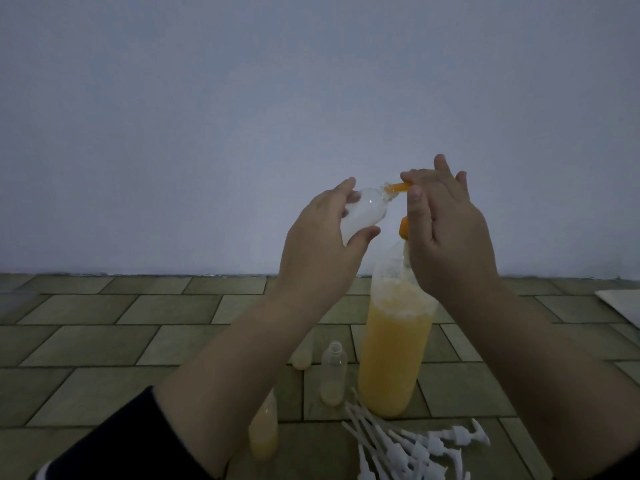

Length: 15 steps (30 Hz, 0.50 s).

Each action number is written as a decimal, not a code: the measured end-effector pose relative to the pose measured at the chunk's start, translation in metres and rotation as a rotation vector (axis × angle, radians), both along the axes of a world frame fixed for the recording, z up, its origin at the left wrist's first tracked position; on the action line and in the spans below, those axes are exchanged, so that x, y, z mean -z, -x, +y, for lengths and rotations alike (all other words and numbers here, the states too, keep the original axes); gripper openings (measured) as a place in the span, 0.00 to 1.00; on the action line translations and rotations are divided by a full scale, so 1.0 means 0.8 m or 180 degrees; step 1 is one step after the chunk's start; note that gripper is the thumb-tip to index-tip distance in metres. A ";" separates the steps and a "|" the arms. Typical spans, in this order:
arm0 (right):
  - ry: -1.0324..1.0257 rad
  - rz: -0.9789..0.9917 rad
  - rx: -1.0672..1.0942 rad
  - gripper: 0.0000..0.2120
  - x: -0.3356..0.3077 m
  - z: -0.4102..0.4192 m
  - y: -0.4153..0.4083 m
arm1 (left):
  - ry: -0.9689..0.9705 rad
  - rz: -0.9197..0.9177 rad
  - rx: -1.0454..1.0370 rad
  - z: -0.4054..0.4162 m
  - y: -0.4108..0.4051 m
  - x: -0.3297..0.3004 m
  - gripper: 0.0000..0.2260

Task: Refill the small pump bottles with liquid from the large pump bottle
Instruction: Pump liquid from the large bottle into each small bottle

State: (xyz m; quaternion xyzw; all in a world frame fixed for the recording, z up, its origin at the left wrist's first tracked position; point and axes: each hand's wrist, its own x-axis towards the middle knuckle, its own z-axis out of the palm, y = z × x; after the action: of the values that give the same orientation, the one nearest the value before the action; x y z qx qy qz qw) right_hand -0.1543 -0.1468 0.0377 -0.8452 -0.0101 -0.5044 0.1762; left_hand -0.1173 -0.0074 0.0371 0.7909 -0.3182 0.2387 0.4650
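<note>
The large pump bottle (394, 344) stands on the tiled floor, roughly two-thirds full of orange liquid. Its orange spout (398, 187) points left into the mouth of a small clear bottle (123, 216). My left hand (322, 244) grips that small bottle, tilted, with its neck against the spout. On top of the orange pump head my right hand (446, 233) rests, fingers fairly straight. Another small bottle (334, 372) stands open beside the large one, with a little liquid at its bottom.
A small bottle (264, 427) holding orange liquid stands near my left forearm, and another (301, 360) is partly hidden behind it. Several white pump tops (412, 445) lie in a heap at the front. A pale wall rises behind; a white sheet (623, 303) lies far right.
</note>
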 end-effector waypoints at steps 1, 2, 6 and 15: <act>0.0003 -0.0006 -0.0009 0.25 0.000 -0.001 0.000 | -0.0012 -0.0061 -0.0035 0.000 0.000 -0.001 0.25; 0.0002 -0.0021 -0.0006 0.25 0.000 -0.002 0.000 | -0.0027 -0.0116 -0.0063 0.001 -0.001 -0.001 0.24; -0.0058 -0.0212 -0.0065 0.23 0.004 -0.004 -0.003 | -0.0084 -0.0268 -0.0137 0.000 -0.001 0.000 0.24; -0.0178 -0.0235 -0.0192 0.20 0.021 0.002 -0.017 | -0.0349 -0.0333 -0.0293 0.001 -0.002 0.002 0.24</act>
State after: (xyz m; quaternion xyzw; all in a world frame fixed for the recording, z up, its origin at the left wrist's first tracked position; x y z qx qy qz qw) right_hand -0.1405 -0.1453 0.0211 -0.8201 -0.0279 -0.5298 0.2144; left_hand -0.1154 -0.0062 0.0359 0.8154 -0.3179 0.2831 0.3923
